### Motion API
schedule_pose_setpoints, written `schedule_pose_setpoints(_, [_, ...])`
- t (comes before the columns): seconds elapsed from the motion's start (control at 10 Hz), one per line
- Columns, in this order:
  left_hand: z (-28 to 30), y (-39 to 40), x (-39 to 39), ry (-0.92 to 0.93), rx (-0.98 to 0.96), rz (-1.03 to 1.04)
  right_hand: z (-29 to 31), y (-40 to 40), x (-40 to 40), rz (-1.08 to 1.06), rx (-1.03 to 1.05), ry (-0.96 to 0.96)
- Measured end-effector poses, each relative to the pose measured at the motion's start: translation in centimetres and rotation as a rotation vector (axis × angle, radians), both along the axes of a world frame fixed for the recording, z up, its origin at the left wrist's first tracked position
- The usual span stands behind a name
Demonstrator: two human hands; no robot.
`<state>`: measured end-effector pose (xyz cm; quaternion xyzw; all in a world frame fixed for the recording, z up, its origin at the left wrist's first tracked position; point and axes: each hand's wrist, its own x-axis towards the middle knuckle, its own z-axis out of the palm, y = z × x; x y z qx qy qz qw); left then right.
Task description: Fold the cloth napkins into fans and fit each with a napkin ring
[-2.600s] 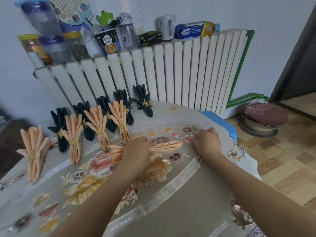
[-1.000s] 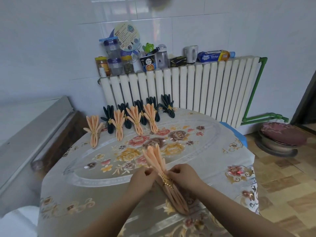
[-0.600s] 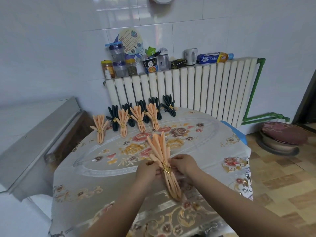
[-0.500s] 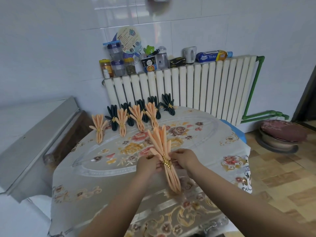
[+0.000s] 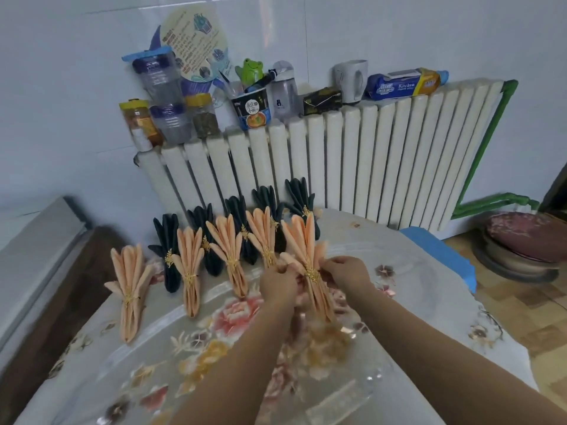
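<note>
Far left, a finished peach fan (image 5: 130, 283) lies flat on the floral tablecloth (image 5: 408, 271), ring in place. Next to the right stand three more peach fans (image 5: 190, 268), overlapping a row of dark fans (image 5: 167, 240) behind them; spacing is tight.

Left hand (image 5: 277, 282) pinches the left outer pleat of the current peach napkin (image 5: 302, 243). A gold napkin ring (image 5: 312, 273) sits at the napkin's waist. Right hand (image 5: 346, 273) pinches the right outer pleat, level with the ring. Both hands grip cloth; neither holds the ring itself.

Risks, as judged:
- Uneven pull on the outer pleats could slide the ring down the tail and loosen the fan.
- The left hand works just beside the neighbouring peach fan; a nudge could disturb it.
- The smooth tablecloth offers little grip, so the napkin may skid.
</note>
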<state>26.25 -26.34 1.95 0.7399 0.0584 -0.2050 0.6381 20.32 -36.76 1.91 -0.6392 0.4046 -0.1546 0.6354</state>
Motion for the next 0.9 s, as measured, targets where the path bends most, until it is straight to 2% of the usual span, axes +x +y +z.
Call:
schedule_pose_setpoints(0.1, [0.1,-3.7,5.3,-0.018,0.060,-0.001,-0.1,-3.2,5.1,-0.023,0.011,0.025])
schedule_pose_setpoints(0.3, [-2.1,-7.8,11.0,0.070,0.076,0.028,-1.6,-6.7,10.9,-0.041,0.046,0.098])
schedule_pose_setpoints(0.7, [-4.1,-9.2,13.6,0.105,0.098,0.091,-3.6,-7.7,14.3,0.036,-0.126,0.206])
schedule_pose_setpoints(0.8, [-3.9,-9.5,13.5,0.115,0.089,0.092,-3.1,-7.9,14.5,0.074,-0.120,0.219])
schedule_pose_setpoints(0.9, [-2.6,-9.2,12.8,0.105,0.165,0.115,-2.5,-7.6,14.1,0.062,-0.105,0.254])
